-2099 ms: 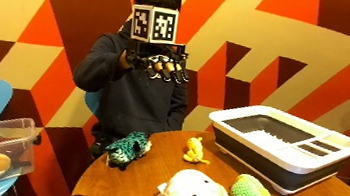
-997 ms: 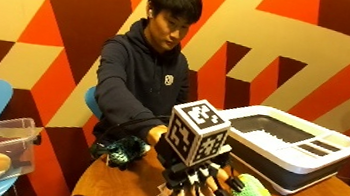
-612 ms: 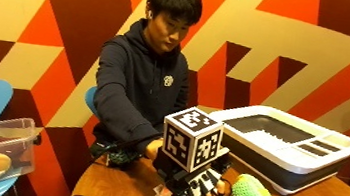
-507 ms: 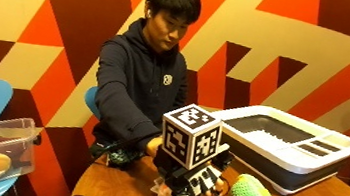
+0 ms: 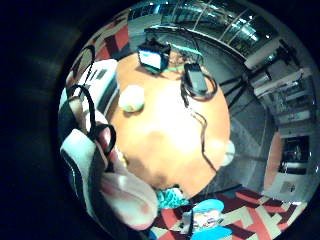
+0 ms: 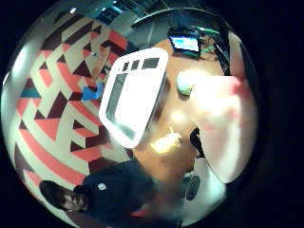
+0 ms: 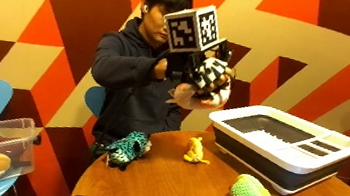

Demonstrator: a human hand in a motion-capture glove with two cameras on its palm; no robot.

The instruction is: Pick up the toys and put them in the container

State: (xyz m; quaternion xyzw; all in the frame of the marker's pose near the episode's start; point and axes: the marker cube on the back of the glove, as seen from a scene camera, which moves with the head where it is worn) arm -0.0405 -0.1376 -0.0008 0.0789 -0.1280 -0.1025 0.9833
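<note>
Hand [image 7: 205, 77] grips a round, pale pink-cheeked plush toy [image 7: 197, 96].

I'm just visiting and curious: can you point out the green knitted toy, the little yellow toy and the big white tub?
green knitted toy [image 7: 251, 192]: outside view, middle of its body.
yellow toy [image 7: 194, 150]: outside view, its middle, standing on the table.
white tub [image 7: 328, 159]: outside view, its near rim.

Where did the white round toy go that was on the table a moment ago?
The gloved right hand came down on the white plush toy near the table's front edge, gripped it and lifted it; now it holds the toy up at chest height, above the table. The green knitted toy, yellow toy, teal toy and white container stayed where they were.
</note>
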